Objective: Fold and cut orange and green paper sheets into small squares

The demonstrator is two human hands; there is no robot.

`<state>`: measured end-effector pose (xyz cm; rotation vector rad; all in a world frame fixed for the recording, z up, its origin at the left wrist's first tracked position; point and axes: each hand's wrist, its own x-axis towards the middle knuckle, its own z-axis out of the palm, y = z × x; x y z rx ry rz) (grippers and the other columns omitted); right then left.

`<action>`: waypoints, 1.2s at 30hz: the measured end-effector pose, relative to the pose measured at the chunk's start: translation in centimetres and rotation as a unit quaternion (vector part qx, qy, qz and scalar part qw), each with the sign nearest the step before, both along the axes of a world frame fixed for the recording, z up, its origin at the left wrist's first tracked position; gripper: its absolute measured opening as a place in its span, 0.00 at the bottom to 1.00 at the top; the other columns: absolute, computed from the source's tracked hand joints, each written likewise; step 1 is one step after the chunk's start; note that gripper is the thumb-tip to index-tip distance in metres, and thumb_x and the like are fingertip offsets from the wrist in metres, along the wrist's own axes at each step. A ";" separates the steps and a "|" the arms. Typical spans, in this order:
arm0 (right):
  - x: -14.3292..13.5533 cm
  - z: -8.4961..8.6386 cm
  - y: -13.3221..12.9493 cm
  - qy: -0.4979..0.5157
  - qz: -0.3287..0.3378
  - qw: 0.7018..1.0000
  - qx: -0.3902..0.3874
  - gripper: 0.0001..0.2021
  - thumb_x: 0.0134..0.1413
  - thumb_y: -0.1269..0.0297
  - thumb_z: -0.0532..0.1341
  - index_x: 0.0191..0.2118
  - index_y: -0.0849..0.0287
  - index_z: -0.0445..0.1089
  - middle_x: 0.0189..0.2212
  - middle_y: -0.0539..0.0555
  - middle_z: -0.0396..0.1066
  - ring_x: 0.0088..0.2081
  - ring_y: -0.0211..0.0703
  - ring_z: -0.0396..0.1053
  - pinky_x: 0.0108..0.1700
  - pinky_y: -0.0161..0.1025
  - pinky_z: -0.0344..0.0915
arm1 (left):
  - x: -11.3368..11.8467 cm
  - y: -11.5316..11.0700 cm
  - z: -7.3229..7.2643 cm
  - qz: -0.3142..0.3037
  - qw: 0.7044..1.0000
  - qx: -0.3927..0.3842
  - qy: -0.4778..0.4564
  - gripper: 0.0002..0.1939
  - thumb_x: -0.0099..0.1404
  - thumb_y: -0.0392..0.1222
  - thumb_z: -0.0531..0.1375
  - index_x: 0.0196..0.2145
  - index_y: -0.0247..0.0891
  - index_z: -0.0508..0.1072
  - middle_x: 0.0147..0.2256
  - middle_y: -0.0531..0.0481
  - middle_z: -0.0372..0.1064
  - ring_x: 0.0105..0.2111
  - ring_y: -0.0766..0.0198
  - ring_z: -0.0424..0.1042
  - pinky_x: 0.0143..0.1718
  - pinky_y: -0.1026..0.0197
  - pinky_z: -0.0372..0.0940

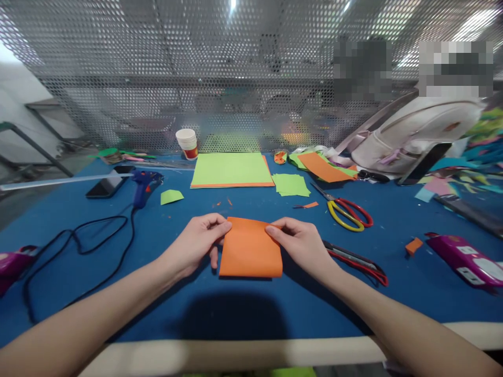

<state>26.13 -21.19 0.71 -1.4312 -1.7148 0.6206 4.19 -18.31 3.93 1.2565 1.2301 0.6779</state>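
Between my two hands is a folded sheet of orange paper [251,250], held just over the blue table top with its rounded fold toward me. My left hand [202,235] pinches its upper left corner between thumb and fingers. At the upper right edge, my right hand [299,240] grips the paper the same way, thumb on top. The fingertips behind the sheet are hidden. A utility knife [353,256] with red on it lies just right of my right hand. Beyond it rest scissors [343,209] with one yellow and one red handle loop.
Green sheets [231,168] lie at the back, beside smaller green squares [291,185]. Stacked paper cups [186,142] stand behind. A blue glue gun [142,183] with a looping cord and a phone [108,184] are at left. A purple device [466,259] and a white bag [416,131] are at right.
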 end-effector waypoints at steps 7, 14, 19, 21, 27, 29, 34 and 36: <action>-1.2 -2.3 2.2 -0.190 0.018 0.980 0.059 0.09 0.61 0.65 0.58 0.32 0.56 0.74 0.32 0.52 0.78 0.35 0.43 0.73 0.39 0.40 0.59 | -0.9 2.3 -1.7 -0.082 0.898 0.241 0.359 0.14 0.64 0.45 0.54 0.23 0.39 0.68 0.29 0.51 0.71 0.33 0.61 0.69 0.31 0.61 0.59; -1.5 -3.0 2.5 -0.339 0.032 0.935 0.104 0.10 0.62 0.66 0.58 0.31 0.60 0.74 0.30 0.56 0.76 0.35 0.45 0.66 0.37 0.43 0.47 | -0.6 1.5 -3.1 -0.144 0.792 0.295 0.514 0.14 0.71 0.42 0.48 0.32 0.39 0.70 0.37 0.48 0.71 0.40 0.57 0.71 0.36 0.58 0.62; -1.1 -2.9 2.6 -0.386 0.037 0.913 0.124 0.10 0.63 0.65 0.59 0.31 0.60 0.74 0.30 0.55 0.74 0.35 0.45 0.64 0.37 0.44 0.45 | -0.2 1.0 -4.0 -0.149 0.755 0.324 0.549 0.13 0.71 0.41 0.49 0.38 0.35 0.71 0.39 0.41 0.69 0.42 0.52 0.70 0.41 0.53 0.64; -1.0 -3.0 2.7 -0.394 0.037 0.910 0.127 0.10 0.63 0.64 0.59 0.32 0.60 0.74 0.30 0.54 0.74 0.35 0.44 0.64 0.37 0.44 0.46 | -0.4 1.1 -4.5 -0.140 0.737 0.362 0.553 0.11 0.70 0.41 0.51 0.41 0.33 0.71 0.41 0.40 0.69 0.41 0.52 0.69 0.41 0.53 0.66; -1.0 -2.8 2.5 -0.400 0.025 0.906 0.136 0.09 0.63 0.62 0.59 0.38 0.60 0.74 0.34 0.56 0.74 0.37 0.47 0.64 0.39 0.44 0.47 | -1.1 2.5 -5.9 -0.205 0.680 0.582 0.396 0.14 0.71 0.34 0.48 0.46 0.34 0.72 0.49 0.36 0.69 0.48 0.52 0.67 0.49 0.49 0.65; -1.0 -2.6 2.4 -0.400 0.017 0.905 0.141 0.10 0.63 0.62 0.58 0.44 0.60 0.73 0.40 0.59 0.74 0.40 0.49 0.63 0.39 0.45 0.47 | -1.2 3.0 -6.0 -0.281 0.660 0.602 0.351 0.17 0.73 0.34 0.45 0.42 0.34 0.74 0.46 0.38 0.72 0.46 0.54 0.68 0.49 0.51 0.66; -1.1 -2.4 2.6 -0.402 0.056 0.902 0.145 0.14 0.67 0.65 0.53 0.37 0.55 0.76 0.36 0.55 0.75 0.38 0.47 0.61 0.39 0.45 0.47 | -1.3 3.4 -5.7 -0.361 0.671 0.572 0.303 0.18 0.73 0.33 0.44 0.46 0.34 0.73 0.46 0.39 0.73 0.46 0.57 0.70 0.49 0.55 0.67; -1.0 -2.4 2.7 -0.400 0.074 0.903 0.140 0.15 0.67 0.66 0.52 0.34 0.55 0.76 0.32 0.54 0.76 0.37 0.46 0.61 0.39 0.46 0.47 | -1.3 3.4 -5.6 -0.365 0.683 0.553 0.308 0.18 0.73 0.33 0.45 0.48 0.35 0.73 0.48 0.40 0.73 0.47 0.58 0.70 0.48 0.56 0.68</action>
